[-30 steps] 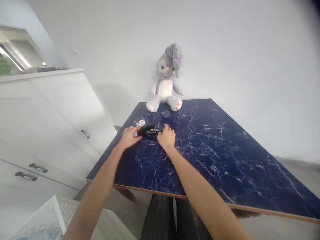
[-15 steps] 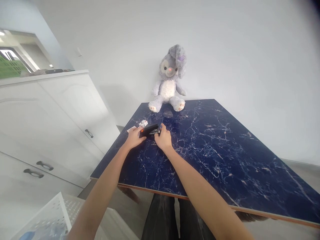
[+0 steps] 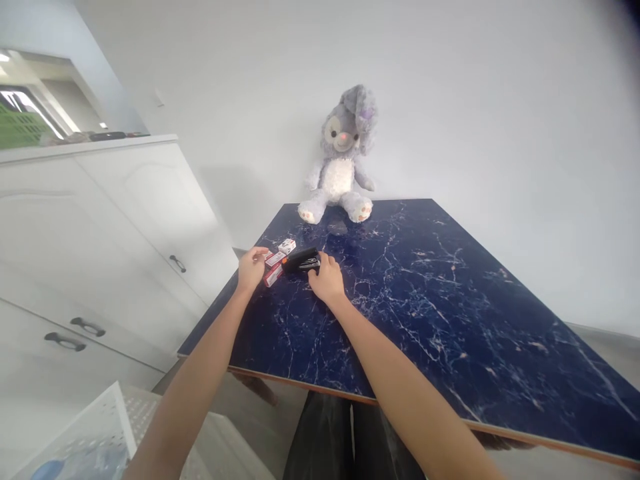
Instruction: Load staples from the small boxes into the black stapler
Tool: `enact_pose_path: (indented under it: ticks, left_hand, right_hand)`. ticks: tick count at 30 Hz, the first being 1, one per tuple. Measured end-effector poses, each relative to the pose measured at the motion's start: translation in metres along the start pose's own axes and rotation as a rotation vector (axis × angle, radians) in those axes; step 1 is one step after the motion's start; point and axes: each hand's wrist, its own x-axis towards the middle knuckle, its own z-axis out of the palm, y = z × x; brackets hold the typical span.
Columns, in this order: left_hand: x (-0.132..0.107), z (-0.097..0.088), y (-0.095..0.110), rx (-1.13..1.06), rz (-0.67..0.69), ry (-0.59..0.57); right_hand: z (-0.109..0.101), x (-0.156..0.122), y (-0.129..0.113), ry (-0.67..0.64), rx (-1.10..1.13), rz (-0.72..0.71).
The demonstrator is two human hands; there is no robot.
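A black stapler (image 3: pixel 302 259) with an orange mark at its left end lies on the dark blue marbled table (image 3: pixel 425 287). My right hand (image 3: pixel 327 279) grips its right end, thumb in front and fingers behind. My left hand (image 3: pixel 251 268) is off the stapler, to its left, fingers stretched out at the edge of some small red-and-white boxes. One red-and-white box (image 3: pixel 273 275) lies against the stapler's left end, and another box (image 3: pixel 275 258) is just behind it, close to my left fingertips. Farther back sits a small white box (image 3: pixel 287 246).
A grey plush toy (image 3: pixel 339 160) sits at the table's far edge against the wall. White cabinets (image 3: pixel 110 247) with dark handles stand to the left. A white perforated basket (image 3: pixel 95 433) is below, at lower left.
My left hand has let go of the stapler's left end and moved left to the small boxes, uncovering the red-and-white ones. My right hand stays on the stapler.
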Motion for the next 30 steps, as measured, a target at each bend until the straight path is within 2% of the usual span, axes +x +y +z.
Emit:
enact_pose_path:
  ticks: [6,8,10,12,13,15,18,23,27,30]
  left_hand:
    - [-0.006,-0.010,0.009,0.128,-0.099,-0.055]
    - [-0.006,-0.015,0.011,0.112,-0.100,-0.185]
    - [-0.005,-0.019,0.010,0.057,-0.042,-0.372]
    - [-0.004,-0.021,0.008,0.005,0.027,-0.478]
    - [-0.004,-0.020,0.007,-0.011,0.056,-0.470]
    - [-0.005,-0.015,0.005,0.005,0.105,-0.371]
    - [-0.007,-0.002,0.004,0.134,0.182,-0.278]
    - [-0.008,0.010,-0.002,0.277,0.187,-0.216]
    - [-0.009,0.009,-0.005,0.400,0.185,-0.227]
    - [-0.009,0.006,-0.003,0.609,0.191,-0.210]
  right_hand:
    - [-0.003,0.003,0.001,-0.034,0.098,0.155]
    - [-0.006,0.003,-0.001,-0.050,0.104,0.157]
    - [-0.008,0.002,-0.003,-0.067,0.090,0.139]
    - [-0.010,0.000,-0.005,-0.081,0.068,0.120]
    - [-0.010,0.000,-0.005,-0.089,0.061,0.113]
    - [-0.011,-0.001,-0.007,-0.099,0.055,0.104]
    - [-0.012,-0.001,-0.008,-0.108,0.055,0.109]
    - [-0.014,-0.002,-0.011,-0.142,0.023,0.099]
    - [-0.014,-0.003,-0.012,-0.189,-0.042,0.080]
    - [-0.010,-0.004,-0.011,-0.193,-0.093,0.077]
